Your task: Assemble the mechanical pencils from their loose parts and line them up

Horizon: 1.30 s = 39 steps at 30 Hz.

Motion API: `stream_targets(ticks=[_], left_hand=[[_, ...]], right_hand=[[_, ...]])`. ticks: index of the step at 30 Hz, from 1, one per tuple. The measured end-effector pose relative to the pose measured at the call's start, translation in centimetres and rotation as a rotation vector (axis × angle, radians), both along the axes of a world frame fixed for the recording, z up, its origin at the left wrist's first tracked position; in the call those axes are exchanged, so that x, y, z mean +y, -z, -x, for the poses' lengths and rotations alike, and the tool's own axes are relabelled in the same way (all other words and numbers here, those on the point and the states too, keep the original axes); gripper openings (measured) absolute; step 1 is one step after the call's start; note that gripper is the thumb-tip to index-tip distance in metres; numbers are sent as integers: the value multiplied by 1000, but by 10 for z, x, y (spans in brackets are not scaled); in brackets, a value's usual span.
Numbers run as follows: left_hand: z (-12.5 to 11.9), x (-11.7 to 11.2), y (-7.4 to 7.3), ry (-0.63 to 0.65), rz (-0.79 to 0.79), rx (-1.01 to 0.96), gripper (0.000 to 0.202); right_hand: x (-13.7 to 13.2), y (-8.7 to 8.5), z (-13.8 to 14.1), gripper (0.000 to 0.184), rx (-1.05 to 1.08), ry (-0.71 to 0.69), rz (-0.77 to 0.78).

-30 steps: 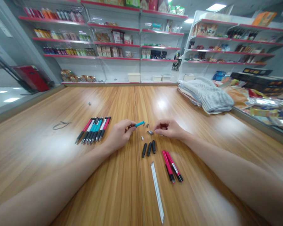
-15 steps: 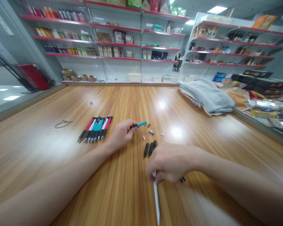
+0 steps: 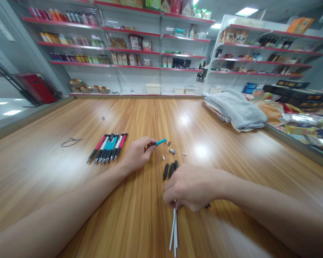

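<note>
Red-edged shop shelves [image 3: 131,46] behind a wooden desk [image 3: 56,122]: thin white plastic tubes [image 3: 174,229] bunched in the right grip [image 3: 191,187], turquoise pen barrel [image 3: 160,142] pinched in the left grip [image 3: 136,154]

Right fingers curled closed around the upper part of the white plastic tubes; lower ends slightly fanned below the hand, near the desk's front side, exact count hidden. Probably very light, stiff but slender, and slippery against one another, so best held as a bundle around the middle with a gentle squeeze, without bending. Left thumb and fingers clamped on one end of the turquoise pen barrel, the rest jutting clear; likely light and rigid, easy to hold along its body. Just beyond the right hand, black pen grips [image 3: 168,171] lying side by side; under its edge, one dark pen tip [image 3: 207,206]. Between the hands, tiny metal pen fittings [image 3: 172,151], small enough to need fingertips. Left of the left hand, a tight row of assembled click pens [image 3: 107,147]. Farther out, a thin dark wire loop [image 3: 70,142], then a folded grey striped cloth [image 3: 235,111] and snack packets [image 3: 298,122].
</note>
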<state>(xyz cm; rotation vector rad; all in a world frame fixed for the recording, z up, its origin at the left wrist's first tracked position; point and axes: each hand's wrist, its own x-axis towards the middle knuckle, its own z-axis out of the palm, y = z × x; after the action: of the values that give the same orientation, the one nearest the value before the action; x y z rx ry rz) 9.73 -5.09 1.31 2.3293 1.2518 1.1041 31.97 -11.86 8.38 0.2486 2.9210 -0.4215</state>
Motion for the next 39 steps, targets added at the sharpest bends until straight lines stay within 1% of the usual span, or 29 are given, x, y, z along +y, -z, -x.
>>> stream_targets(ticks=[3, 5, 6, 8, 10, 11, 13, 15, 17, 19, 22, 24, 26, 29, 32, 34, 37, 39], left_hand=[[0, 0, 0, -1, 4, -2, 18], [-1, -1, 0, 1, 3, -7, 18], [-1, -1, 0, 5, 4, -8, 18], [-1, -1, -1, 15, 3, -9, 17], [-1, -1, -1, 16, 0, -3, 16], [0, -1, -2, 14, -3, -2, 16], [0, -1, -2, 12, -8, 2, 16], [0, -1, -2, 14, -10, 8, 16], [0, -1, -1, 14, -15, 8, 15], [0, -1, -1, 16, -19, 5, 14], [0, -1, -2, 17, -18, 1, 14], [0, -1, -2, 15, -15, 0, 15], [0, -1, -2, 13, -11, 1, 14], [-1, -1, -2, 9, -1, 4, 15], [-1, -1, -2, 10, 11, 4, 15], [-1, -2, -3, 7, 32, 5, 15], [0, -5, -6, -2, 87, 31, 17], [0, -8, -9, 35, 114, 71, 18]], right_hand=[[1, -2, 0, 3, 76, -16, -47], [7, -3, -2, 5, 212, 17, -129], [13, -1, -4, 6, 305, 59, -179], [27, 6, -10, 9, 548, 202, -268], [45, 18, -20, 11, 740, 397, -385], [53, 25, -25, 11, 790, 485, -448], [67, 36, -34, 13, 765, 573, -523], [76, 43, -39, 13, 780, 662, -569], [79, 46, -40, 11, 813, 718, -609], [80, 47, -39, 10, 819, 745, -635], [81, 49, -37, 10, 810, 781, -628], [82, 51, -38, 12, 855, 814, -585], [83, 53, -39, 19, 927, 803, -507], [82, 55, -39, 26, 1034, 747, -408], [80, 56, -37, 28, 1078, 782, -367], [80, 57, -36, 26, 1074, 812, -358], [83, 60, -35, 17, 1083, 835, -375], [84, 61, -35, 14, 1088, 831, -395]])
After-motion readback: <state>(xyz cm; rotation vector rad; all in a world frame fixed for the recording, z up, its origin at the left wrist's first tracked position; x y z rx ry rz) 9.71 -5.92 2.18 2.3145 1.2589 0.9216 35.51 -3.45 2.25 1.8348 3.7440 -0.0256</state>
